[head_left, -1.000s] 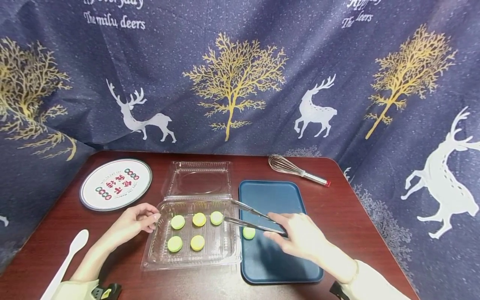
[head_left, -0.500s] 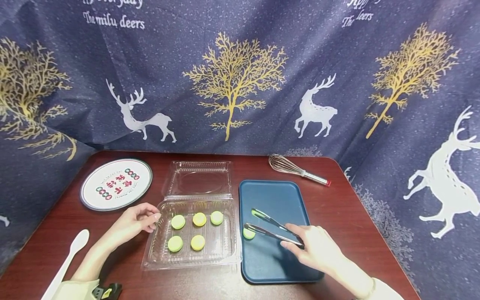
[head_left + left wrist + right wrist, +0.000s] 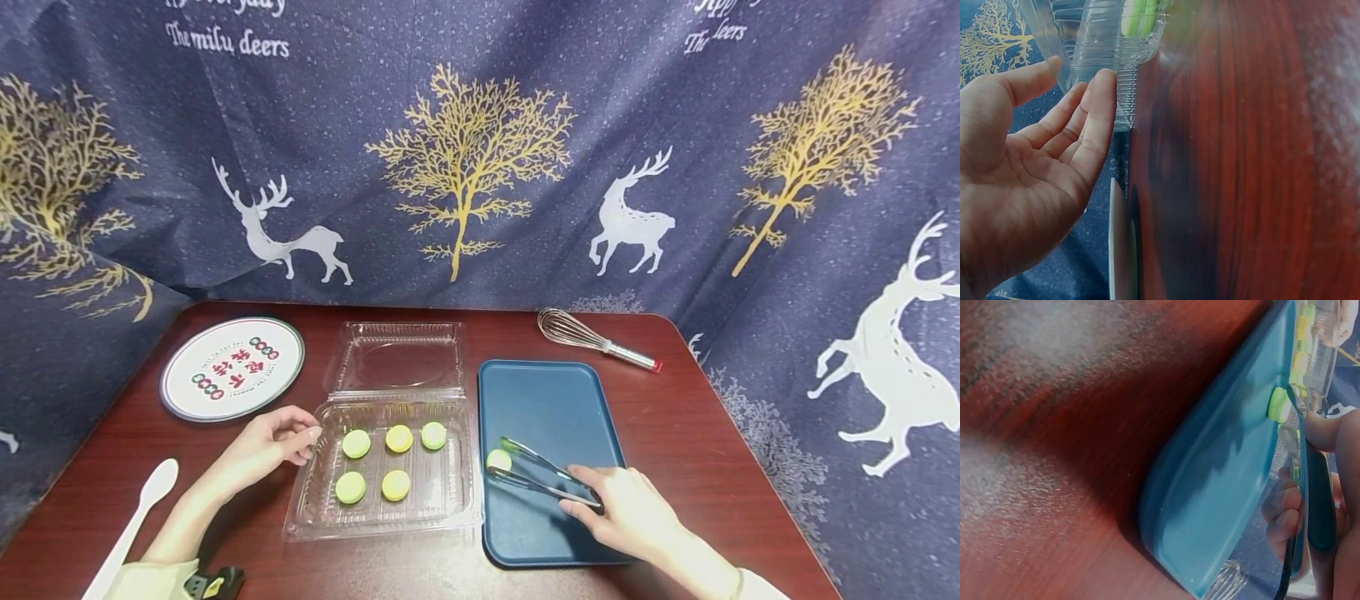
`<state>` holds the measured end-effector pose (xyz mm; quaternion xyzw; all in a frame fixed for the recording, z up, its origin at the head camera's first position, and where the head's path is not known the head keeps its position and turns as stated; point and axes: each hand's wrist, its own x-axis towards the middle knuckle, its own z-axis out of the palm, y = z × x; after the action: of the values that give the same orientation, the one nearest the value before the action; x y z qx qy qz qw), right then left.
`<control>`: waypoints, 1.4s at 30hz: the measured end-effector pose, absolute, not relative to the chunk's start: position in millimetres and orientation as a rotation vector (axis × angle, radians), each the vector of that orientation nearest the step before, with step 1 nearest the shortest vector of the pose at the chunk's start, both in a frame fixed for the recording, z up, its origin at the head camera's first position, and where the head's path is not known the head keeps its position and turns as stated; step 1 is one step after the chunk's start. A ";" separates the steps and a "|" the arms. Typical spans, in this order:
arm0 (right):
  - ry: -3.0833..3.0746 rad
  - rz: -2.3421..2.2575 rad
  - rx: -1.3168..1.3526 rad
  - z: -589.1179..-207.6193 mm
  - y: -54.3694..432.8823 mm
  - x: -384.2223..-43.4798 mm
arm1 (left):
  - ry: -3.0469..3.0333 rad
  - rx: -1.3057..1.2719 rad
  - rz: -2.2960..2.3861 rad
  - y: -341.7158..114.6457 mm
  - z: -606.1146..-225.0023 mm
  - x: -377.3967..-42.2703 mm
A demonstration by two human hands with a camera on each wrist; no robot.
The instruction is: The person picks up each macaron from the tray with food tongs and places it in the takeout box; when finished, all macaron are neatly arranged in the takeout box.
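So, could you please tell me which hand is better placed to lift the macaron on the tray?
Probably the right hand: it holds the tongs, whose tips are beside the macaron on the tray. The left hand is farther off, across the box.

Head view: is looking forward and steeply down from over the near side, taking in most of the glossy red-brown wood-grained table (image 3: 420, 567) and the navy fabric backdrop (image 3: 330, 125) with white deer and gold trees. Left wrist view: is lying sideways close to the left hand (image 3: 1041, 144), facing a corner of the clear ribbed plastic container (image 3: 1097, 37). Right wrist view: is tilting sideways beside the right hand (image 3: 1349, 462), facing across the blue rounded rectangular tray (image 3: 1222, 506). Both wrist views are sharing the container and left hand.
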<state>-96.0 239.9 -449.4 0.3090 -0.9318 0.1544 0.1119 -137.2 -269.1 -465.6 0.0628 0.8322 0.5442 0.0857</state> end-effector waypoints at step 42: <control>-2.754 0.369 0.861 -447.6 243.3 -92.8 | 2.473 0.208 1.643 -270.7 -468.7 -137.9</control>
<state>-92.8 243.3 -447.6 0.2940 -0.9403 0.1260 0.1162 -137.9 -270.7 -468.7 0.0696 0.8280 0.5502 0.0825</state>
